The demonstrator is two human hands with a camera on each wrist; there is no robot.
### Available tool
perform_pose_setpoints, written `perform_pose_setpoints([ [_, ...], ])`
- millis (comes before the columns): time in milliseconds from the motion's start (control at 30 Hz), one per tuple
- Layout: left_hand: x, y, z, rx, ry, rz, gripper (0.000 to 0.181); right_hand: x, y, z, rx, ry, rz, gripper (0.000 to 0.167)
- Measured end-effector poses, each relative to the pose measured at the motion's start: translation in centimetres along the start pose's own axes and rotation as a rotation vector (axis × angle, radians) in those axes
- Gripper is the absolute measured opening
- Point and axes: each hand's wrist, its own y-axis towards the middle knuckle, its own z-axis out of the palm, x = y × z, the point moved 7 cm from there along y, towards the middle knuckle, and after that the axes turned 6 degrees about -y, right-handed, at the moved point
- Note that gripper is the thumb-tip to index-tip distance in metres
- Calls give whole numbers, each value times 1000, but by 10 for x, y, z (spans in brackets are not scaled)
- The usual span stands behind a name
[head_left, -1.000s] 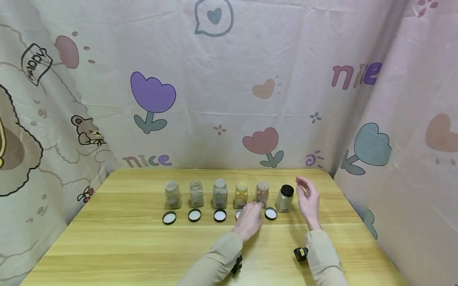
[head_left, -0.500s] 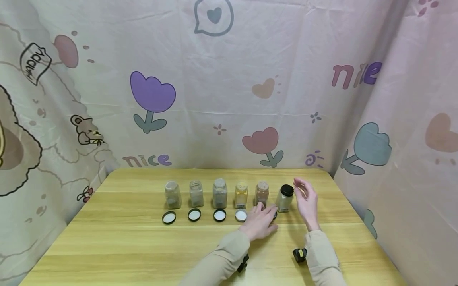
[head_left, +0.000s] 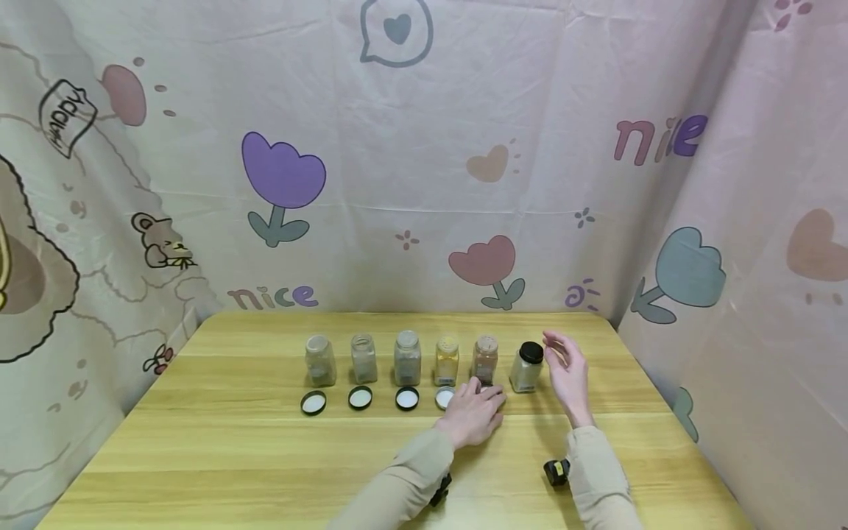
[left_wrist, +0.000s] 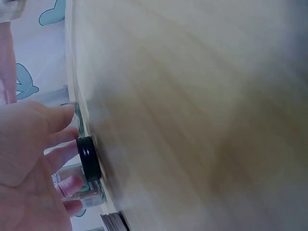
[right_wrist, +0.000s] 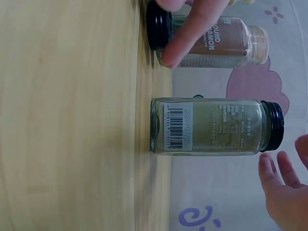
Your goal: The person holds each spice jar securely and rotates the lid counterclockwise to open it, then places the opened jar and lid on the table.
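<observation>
My left hand [head_left: 470,416] reaches over a black lid [left_wrist: 88,159] that lies inside-up on the table before the open cinnamon jar [head_left: 485,359]. Its fingers are spread and touch the lid's edge; the thumb stays apart, and in the head view the hand covers most of the lid. To the right stands a glass spice jar [right_wrist: 207,126] of pale greenish powder, its black cap [right_wrist: 273,126] on. Beside that cap my right hand [head_left: 568,372] hovers upright with relaxed fingers, its fingertips close to the cap; whether they touch cannot be seen.
Further left in the row stand a yellow-powder jar [head_left: 447,362] and several greyish jars [head_left: 407,359], all uncapped. Upturned lids [head_left: 361,398] lie in front of them, one pale lid [head_left: 444,398] partly behind my left hand. A patterned curtain [head_left: 397,147] rises behind the table.
My left hand went right to the lid before the capped jar, then came back a little left, and the lid shifted left with it. The right hand has barely moved.
</observation>
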Motion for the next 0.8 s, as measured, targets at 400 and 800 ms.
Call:
perform_pose_setpoints([
  [400, 36, -23, -26, -229, -528, -15, 49, -19, 3, 24, 351, -100, 78, 84],
  [800, 80, -59, -41, -418, -814, -56, 55, -41, 3, 27, 490, -49, 146, 85],
])
